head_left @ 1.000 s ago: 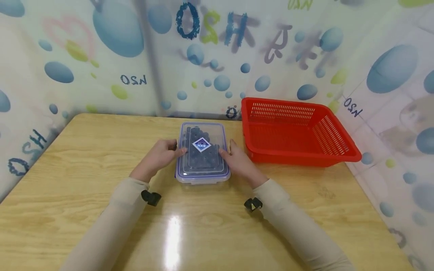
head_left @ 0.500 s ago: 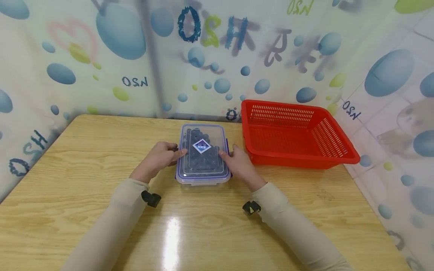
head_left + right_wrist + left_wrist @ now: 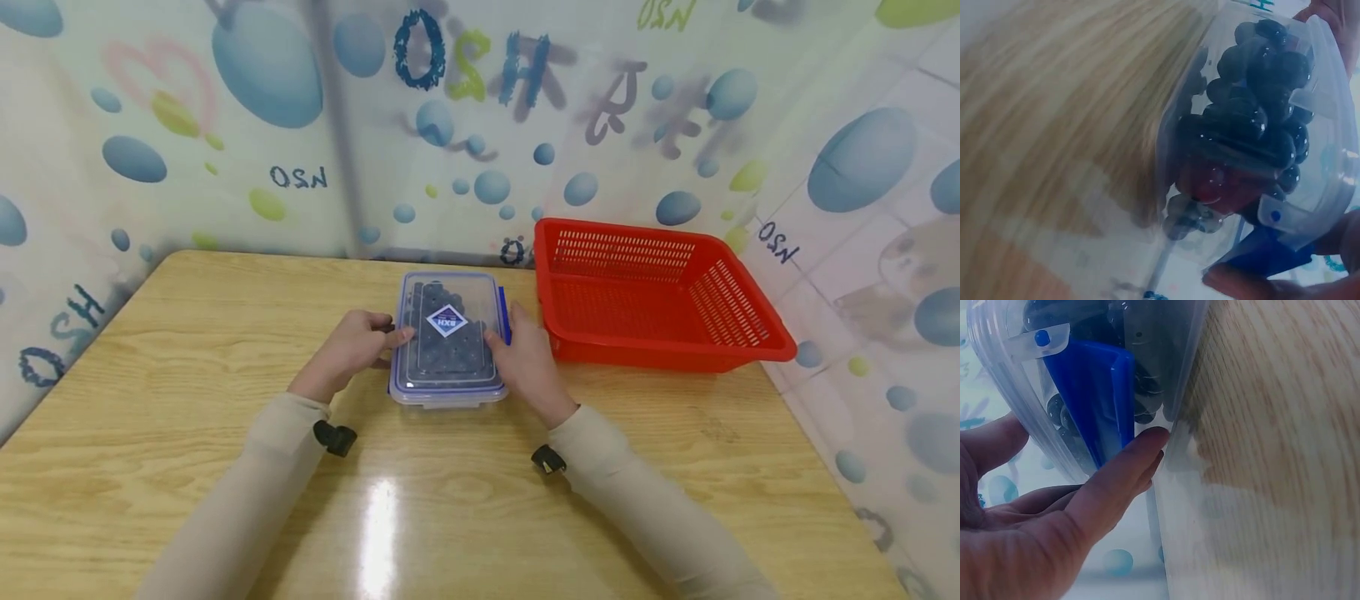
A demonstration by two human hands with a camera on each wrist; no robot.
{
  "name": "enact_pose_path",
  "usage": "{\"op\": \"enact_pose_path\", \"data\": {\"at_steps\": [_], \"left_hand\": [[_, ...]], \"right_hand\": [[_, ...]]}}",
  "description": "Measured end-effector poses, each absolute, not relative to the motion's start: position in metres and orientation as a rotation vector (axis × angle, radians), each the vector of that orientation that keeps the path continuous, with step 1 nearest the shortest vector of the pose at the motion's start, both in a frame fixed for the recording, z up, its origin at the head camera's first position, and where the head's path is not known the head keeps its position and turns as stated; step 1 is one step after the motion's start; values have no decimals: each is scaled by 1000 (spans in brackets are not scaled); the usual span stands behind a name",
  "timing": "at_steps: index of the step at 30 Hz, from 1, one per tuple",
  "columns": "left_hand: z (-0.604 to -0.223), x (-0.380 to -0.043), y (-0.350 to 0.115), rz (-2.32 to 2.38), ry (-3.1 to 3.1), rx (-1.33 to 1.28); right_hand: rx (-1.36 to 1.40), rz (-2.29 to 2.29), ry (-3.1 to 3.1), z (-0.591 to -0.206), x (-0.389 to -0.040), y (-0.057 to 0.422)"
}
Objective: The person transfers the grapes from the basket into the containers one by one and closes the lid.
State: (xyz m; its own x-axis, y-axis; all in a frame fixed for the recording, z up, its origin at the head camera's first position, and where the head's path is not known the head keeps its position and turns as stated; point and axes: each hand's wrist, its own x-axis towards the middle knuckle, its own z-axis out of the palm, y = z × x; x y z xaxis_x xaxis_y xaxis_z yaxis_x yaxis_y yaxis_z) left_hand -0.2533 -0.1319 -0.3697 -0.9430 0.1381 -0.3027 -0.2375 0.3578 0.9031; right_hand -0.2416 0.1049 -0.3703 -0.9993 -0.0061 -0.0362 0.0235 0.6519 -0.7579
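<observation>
A clear lidded food container (image 3: pixel 450 360) with a blue seal and a diamond label lies flat on the table, full of dark round fruit (image 3: pixel 1247 119) like grapes. My left hand (image 3: pixel 351 345) holds its left side, thumb on the lid's edge, fingers against a blue side latch (image 3: pixel 1088 394) that slants away from the wall. On the other side my right hand (image 3: pixel 531 360) has its thumb on the lid. One right fingertip touches the right blue latch (image 3: pixel 1263 253), which juts outward. The remaining right fingers are mostly hidden.
A red perforated plastic basket (image 3: pixel 637 337) stands on the wooden table (image 3: pixel 225 350) to the right, close to my right hand. A patterned curtain (image 3: pixel 360 158) hangs behind the table's back edge.
The right blue latch has come into sight, sticking out from the container's side. My right hand has shifted slightly along that side. The left hand and container stay in place.
</observation>
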Motion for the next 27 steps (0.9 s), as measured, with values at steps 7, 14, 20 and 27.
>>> {"op": "enact_pose_path", "data": {"at_steps": [7, 14, 20, 27], "left_hand": [[-366, -252, -131, 1591, 2327, -106], [-361, -250, -131, 1475, 2439, -134], [-361, -245, -128, 1412, 2625, -71], [-360, -242, -116, 1406, 2695, -66]], "right_hand": [[-62, -1283, 2930, -370, -242, 102], [-47, -1187, 2953, -369, -246, 99], [-66, -1185, 2933, -371, -247, 98], [-116, -1180, 2943, -373, -245, 100]]}}
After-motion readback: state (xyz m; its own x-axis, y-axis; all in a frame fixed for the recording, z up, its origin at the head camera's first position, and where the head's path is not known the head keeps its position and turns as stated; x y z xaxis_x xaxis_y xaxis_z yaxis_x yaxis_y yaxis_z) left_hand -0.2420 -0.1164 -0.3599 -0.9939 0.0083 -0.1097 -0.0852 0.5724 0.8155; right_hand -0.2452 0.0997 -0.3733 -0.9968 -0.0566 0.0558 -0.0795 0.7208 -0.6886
